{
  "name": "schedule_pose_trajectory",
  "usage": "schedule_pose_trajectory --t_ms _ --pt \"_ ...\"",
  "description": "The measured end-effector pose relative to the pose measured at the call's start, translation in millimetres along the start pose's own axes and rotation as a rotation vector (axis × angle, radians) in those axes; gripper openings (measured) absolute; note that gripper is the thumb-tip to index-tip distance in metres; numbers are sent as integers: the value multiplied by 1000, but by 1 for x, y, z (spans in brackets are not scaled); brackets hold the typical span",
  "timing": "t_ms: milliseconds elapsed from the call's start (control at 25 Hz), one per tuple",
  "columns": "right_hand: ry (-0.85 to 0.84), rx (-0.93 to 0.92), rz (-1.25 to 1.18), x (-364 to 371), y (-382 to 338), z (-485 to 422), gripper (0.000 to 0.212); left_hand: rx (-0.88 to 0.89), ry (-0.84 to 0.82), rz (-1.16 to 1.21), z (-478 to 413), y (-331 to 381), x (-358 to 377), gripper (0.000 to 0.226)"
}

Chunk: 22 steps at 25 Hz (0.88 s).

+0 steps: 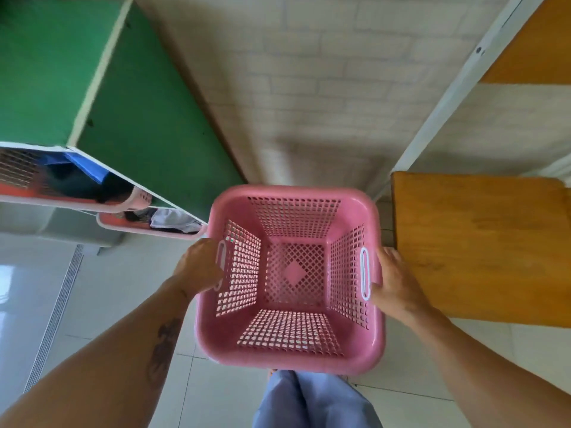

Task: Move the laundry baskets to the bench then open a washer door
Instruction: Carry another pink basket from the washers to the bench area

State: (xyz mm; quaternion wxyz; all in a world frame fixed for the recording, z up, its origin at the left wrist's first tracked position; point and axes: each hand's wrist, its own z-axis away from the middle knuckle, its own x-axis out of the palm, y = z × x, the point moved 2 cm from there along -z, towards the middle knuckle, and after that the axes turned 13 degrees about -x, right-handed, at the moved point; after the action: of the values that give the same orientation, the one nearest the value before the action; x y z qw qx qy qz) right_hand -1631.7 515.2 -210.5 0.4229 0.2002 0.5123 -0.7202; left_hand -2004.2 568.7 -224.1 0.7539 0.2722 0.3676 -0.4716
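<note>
Above the tiled floor, both hands, left point(200, 267) and right point(398, 285), closed their grip on the empty pink perforated plastic basket point(292, 279), which might tilt if either slipped.

A pink perforated laundry basket point(292, 278) fills the lower centre of the frame, empty, held above the pale tiled floor point(102, 304). The left hand point(202, 267) grips its left side at the white-rimmed handle slot, and the right hand point(394, 279) grips the right side at the matching slot. At the left edge, two more pink baskets point(129, 208) holding clothes sit by a green cabinet point(139, 112). A wooden bench point(475, 242) lies at right, just beside the held basket.
</note>
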Motion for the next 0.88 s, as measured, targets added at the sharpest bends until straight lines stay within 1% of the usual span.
schedule_pose_trajectory --t_ms 40,80,160,280,360,440,600,680,800,880 --pt "7 0 16 -14 -10 7 66 4 5 43 10 10 -16 19" --pt "19 15 17 -30 -23 16 59 17 19 77 22 21 -33 14" --pt "41 70 9 -64 -48 40 61 85 42 128 53 42 -68 21" --pt "101 88 7 -110 -79 86 65 227 42 185 111 74 -116 46" --pt "167 113 -12 -132 -91 130 65 336 51 204 150 92 -143 48" --pt "232 150 -42 -148 -97 176 64 423 46 159 182 108 -158 49" --pt "365 222 -108 -174 -93 277 63 631 38 51 249 157 -164 52" --pt "466 251 -136 -190 -83 328 58 736 19 19 290 194 -157 51" --pt "643 327 -170 -211 -53 415 44 895 2 -39 361 261 -131 47" --pt "715 386 -139 -222 -20 472 47 1010 -11 -71 417 308 -107 44"
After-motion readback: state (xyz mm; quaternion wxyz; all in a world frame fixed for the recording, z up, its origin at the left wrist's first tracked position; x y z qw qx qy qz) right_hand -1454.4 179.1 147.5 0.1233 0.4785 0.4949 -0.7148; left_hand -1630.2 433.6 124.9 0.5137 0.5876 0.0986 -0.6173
